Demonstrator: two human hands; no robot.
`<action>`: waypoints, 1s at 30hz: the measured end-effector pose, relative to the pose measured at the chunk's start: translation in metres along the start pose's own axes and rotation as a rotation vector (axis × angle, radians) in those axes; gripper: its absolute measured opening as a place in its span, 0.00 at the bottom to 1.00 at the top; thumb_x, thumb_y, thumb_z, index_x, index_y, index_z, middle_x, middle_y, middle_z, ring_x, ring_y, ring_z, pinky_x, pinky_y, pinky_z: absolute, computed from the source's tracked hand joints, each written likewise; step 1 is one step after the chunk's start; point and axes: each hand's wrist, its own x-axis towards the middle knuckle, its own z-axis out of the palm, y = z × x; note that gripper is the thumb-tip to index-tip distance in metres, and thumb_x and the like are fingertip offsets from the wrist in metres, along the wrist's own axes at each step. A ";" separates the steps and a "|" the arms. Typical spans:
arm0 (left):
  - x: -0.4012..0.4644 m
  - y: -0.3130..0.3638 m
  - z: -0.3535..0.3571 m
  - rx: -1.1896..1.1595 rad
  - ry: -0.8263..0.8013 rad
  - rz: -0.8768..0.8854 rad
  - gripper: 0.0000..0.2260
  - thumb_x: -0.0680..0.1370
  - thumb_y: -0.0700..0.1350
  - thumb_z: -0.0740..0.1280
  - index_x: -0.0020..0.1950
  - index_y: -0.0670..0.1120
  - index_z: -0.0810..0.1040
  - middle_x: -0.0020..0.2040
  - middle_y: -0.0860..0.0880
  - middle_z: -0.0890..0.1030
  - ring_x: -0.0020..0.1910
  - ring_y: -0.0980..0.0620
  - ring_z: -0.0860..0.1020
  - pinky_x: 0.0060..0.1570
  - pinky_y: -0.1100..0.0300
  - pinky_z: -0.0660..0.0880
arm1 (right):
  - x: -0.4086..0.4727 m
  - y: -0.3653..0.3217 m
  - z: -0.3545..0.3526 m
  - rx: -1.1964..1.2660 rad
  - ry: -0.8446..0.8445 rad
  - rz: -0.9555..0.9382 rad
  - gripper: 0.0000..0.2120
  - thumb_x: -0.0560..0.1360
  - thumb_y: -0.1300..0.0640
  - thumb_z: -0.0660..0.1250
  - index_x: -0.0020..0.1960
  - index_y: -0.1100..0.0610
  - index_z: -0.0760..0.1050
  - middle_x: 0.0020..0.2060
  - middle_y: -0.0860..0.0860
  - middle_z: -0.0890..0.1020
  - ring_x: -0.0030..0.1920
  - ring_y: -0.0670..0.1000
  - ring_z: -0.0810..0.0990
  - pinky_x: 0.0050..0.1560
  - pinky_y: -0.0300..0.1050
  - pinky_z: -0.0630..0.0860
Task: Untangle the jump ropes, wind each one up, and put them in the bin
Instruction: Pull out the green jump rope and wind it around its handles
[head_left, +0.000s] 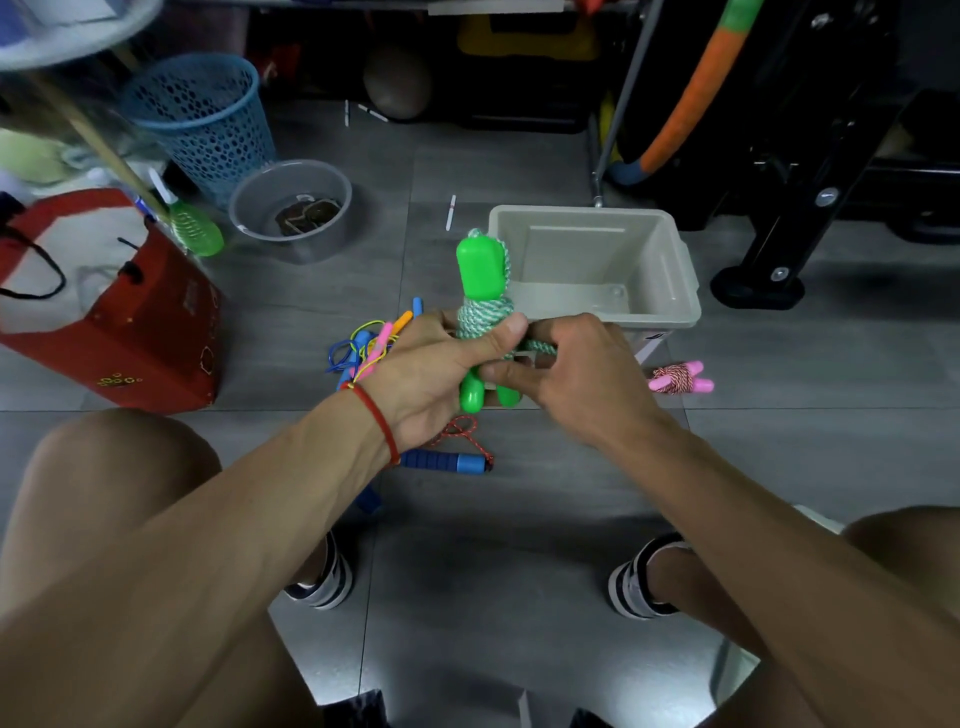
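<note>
I hold a green-handled jump rope (480, 275) upright in front of me, its green-white cord wound in coils around the two handles. My left hand (431, 369) grips the bundle at the coils, thumb across the cord. My right hand (576, 369) pinches the loose end of the cord beside the coils. The beige bin (675, 270) stands just behind, with nothing visible inside. A wound pink rope (678, 379) lies on the floor right of my right hand. A tangle of thin coloured ropes (363, 348) lies left, and a blue-handled rope (447, 461) lies under my left wrist.
A red paper bag (130, 332) stands at the left. Behind it are a blue mesh basket (202, 119) and a grey bowl (291, 208). Black equipment legs (769, 249) and an orange foam-wrapped hoop (691, 98) stand at the right rear. My knees and feet frame the grey tile floor.
</note>
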 end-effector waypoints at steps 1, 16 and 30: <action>0.000 0.003 -0.002 -0.029 -0.022 -0.014 0.26 0.74 0.46 0.71 0.65 0.30 0.73 0.61 0.31 0.79 0.58 0.36 0.80 0.61 0.36 0.76 | 0.003 0.002 -0.002 0.077 -0.018 0.007 0.16 0.70 0.39 0.76 0.46 0.51 0.85 0.28 0.41 0.80 0.30 0.41 0.77 0.33 0.38 0.69; 0.008 -0.002 -0.003 0.077 0.288 0.026 0.16 0.78 0.40 0.71 0.60 0.30 0.75 0.47 0.39 0.82 0.44 0.42 0.82 0.48 0.39 0.80 | 0.003 0.006 0.005 -0.142 0.045 -0.046 0.16 0.81 0.53 0.65 0.35 0.55 0.76 0.30 0.52 0.79 0.38 0.58 0.77 0.40 0.49 0.70; 0.003 0.000 -0.006 0.080 0.121 0.080 0.09 0.84 0.42 0.60 0.56 0.39 0.77 0.56 0.38 0.82 0.56 0.38 0.80 0.56 0.37 0.79 | 0.002 0.013 0.001 0.534 0.105 0.180 0.09 0.78 0.68 0.66 0.45 0.64 0.85 0.34 0.59 0.86 0.33 0.57 0.86 0.40 0.52 0.85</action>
